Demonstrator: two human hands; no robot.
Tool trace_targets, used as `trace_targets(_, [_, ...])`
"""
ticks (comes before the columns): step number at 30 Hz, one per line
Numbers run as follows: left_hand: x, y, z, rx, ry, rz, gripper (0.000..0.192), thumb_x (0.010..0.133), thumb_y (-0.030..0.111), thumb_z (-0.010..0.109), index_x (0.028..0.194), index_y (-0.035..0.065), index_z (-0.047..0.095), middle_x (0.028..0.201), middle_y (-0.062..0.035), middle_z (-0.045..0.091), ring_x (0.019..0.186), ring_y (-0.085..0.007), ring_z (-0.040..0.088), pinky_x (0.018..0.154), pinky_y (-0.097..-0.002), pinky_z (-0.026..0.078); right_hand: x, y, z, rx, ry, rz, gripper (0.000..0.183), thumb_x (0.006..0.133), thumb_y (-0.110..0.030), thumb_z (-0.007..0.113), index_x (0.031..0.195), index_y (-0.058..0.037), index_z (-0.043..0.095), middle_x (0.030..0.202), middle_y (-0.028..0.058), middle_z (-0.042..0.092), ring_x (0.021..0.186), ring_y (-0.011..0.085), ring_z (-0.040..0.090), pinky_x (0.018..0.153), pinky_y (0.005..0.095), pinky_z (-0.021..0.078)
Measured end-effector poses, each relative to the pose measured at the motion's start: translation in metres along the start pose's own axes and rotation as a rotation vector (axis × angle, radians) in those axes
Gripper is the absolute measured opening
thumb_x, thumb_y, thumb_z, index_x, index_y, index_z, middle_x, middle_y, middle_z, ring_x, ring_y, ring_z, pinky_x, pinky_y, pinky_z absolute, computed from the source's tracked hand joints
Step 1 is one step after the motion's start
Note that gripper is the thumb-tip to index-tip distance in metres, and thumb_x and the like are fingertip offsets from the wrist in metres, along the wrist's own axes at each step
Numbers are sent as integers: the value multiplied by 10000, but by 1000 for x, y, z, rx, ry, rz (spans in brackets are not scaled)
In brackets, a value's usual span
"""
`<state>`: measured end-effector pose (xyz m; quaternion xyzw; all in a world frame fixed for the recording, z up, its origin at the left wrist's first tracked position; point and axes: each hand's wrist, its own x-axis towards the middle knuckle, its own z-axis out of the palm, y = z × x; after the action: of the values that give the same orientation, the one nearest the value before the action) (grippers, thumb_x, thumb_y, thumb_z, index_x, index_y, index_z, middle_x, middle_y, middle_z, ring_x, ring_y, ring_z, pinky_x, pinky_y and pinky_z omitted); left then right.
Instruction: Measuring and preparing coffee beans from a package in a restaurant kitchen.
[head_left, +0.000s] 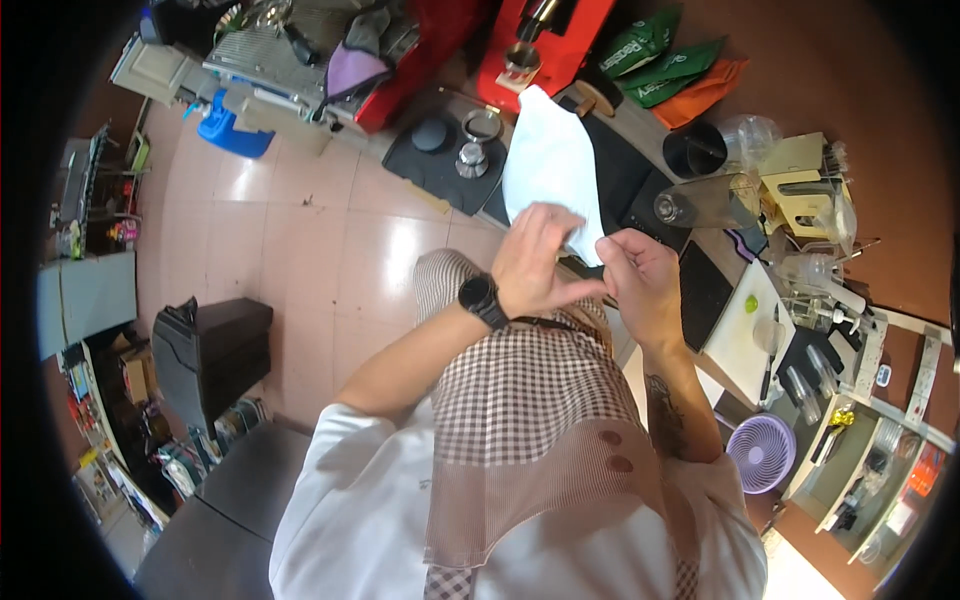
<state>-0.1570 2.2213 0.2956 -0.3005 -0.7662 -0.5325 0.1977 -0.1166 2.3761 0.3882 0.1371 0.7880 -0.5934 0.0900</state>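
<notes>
A plain white bag or sheet (551, 161), pale and slightly creased, is spread above the front edge of the counter. Its lower corner is pinched in my right hand (641, 274), between thumb and curled fingers. My left hand (536, 259), with a black watch on the wrist, is beside it. The left fingers lie over the sheet's lower left part, slightly blurred, and the thumb points towards my right hand. Behind the sheet is a black mat (405, 161) bearing a steel tamper (472, 160), a metal ring (481, 126) and a dark round piece (430, 134).
A red coffee grinder (499, 56) stands beyond the sheet, near a red espresso machine (390, 90). Green pouches (667, 79), a glass jar (705, 202) and a white cutting board (739, 337) with a knife (769, 375) are at right. A black chair (225, 352) stands left.
</notes>
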Motion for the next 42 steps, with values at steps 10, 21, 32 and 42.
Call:
trace_targets(10, [-24,-4,-19,-225,26,-150,248,715,4,727,945,65,658,1028,-88,750,774,-282,712,645,-322,558,25,-12,-9,-940,-326,-1123,262,809,-155,734,1051,-79,664,694,28,505,634,204,554,577,341,452])
trace_targets(21, [-40,3,-44,3,89,242,123,693,50,751,781,-4,685,1031,-142,738,918,-260,733,737,-334,594,28,-15,12,-957,-538,-1322,69,769,-97,678,808,-87,621,673,24,494,616,202,546,551,321,437])
trace_targets(32, [57,28,-75,-153,32,-12,113,853,111,713,918,18,711,925,-120,724,821,-289,708,706,-349,573,38,-108,6,-785,-252,-962,88,800,-5,676,739,6,613,647,119,554,572,278,558,555,358,451])
trace_targets(42, [83,24,-61,-314,10,-227,132,857,141,760,878,15,726,651,-105,644,540,-170,595,526,-281,468,59,-95,-20,-518,-284,-471,203,970,-141,575,828,2,556,666,22,445,643,79,413,574,261,368])
